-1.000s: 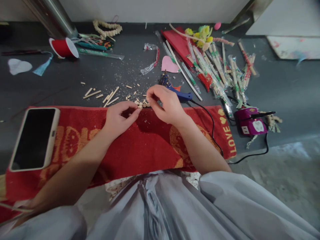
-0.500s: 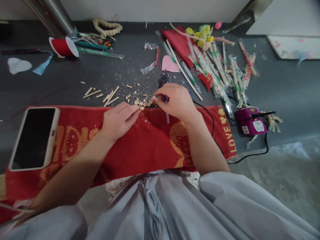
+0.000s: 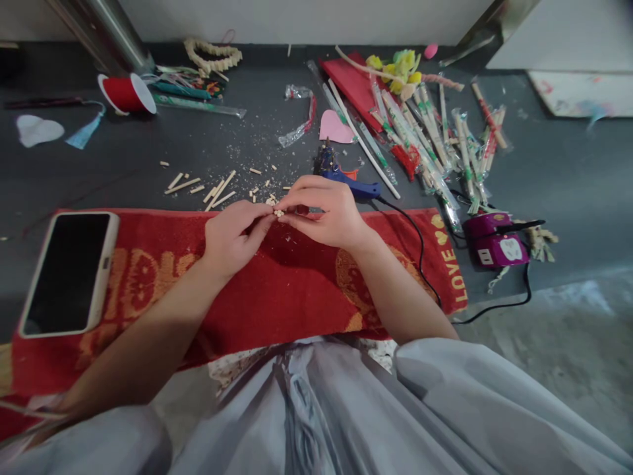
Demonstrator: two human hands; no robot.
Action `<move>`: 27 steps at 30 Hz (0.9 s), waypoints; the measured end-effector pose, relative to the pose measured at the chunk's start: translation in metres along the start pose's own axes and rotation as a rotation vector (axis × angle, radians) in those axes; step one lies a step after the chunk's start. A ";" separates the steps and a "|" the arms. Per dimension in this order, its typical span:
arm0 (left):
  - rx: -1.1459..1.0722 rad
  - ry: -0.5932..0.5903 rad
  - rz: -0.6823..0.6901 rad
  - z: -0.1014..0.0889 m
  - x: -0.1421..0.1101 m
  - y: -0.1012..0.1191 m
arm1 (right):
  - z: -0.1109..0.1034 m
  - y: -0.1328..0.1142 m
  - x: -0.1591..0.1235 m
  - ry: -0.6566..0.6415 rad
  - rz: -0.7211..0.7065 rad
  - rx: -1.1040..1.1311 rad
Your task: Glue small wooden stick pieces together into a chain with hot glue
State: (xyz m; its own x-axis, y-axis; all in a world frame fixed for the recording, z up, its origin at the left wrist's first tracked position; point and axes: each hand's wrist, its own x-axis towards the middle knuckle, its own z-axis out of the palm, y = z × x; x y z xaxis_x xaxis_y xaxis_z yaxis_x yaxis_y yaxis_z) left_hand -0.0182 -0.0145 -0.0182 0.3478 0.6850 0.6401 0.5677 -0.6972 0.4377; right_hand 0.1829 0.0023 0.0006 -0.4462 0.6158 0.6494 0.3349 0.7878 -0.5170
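My left hand (image 3: 238, 232) pinches a small cluster of pale wooden stick pieces (image 3: 279, 213) between thumb and fingertips. From the other side, the thumb and fingers of my right hand (image 3: 324, 210) close on the same cluster, partly hiding it. Both hands are over the far edge of a red towel (image 3: 297, 290). Just beyond my right hand lies a blue hot glue gun (image 3: 353, 186), its cord running off to the right. Cut wooden sticks (image 3: 217, 190) and tiny chips are scattered on the dark table beyond my left hand.
A phone (image 3: 68, 274) lies on the towel's left end. Wrapped disposable chopsticks (image 3: 425, 132) are heaped at back right. A purple power socket (image 3: 496, 239) stands on the right, and a red thread spool (image 3: 127, 94) at back left. A pink paper heart (image 3: 336, 126) lies behind the glue gun.
My right hand has moved left and slightly toward me, from the loose pieces onto the cluster at my left fingertips. The glue gun's body is now uncovered. My left hand stays nearly in place.
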 end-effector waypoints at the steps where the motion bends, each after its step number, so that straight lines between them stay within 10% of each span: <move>1: -0.016 0.004 -0.019 0.000 0.000 0.001 | 0.000 0.000 0.000 0.004 -0.004 -0.007; 13: -0.515 -0.084 -0.564 0.000 0.005 0.004 | 0.004 0.004 -0.003 -0.016 -0.050 -0.084; 27: -0.624 -0.107 -0.635 0.000 0.010 0.007 | 0.006 0.005 -0.003 0.020 -0.054 -0.095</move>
State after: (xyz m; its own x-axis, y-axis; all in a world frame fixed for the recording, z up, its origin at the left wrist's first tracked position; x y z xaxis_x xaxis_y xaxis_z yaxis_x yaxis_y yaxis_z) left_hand -0.0107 -0.0127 -0.0081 0.1915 0.9750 0.1123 0.1790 -0.1472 0.9728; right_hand 0.1812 0.0040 -0.0074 -0.4489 0.5721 0.6864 0.3889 0.8167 -0.4264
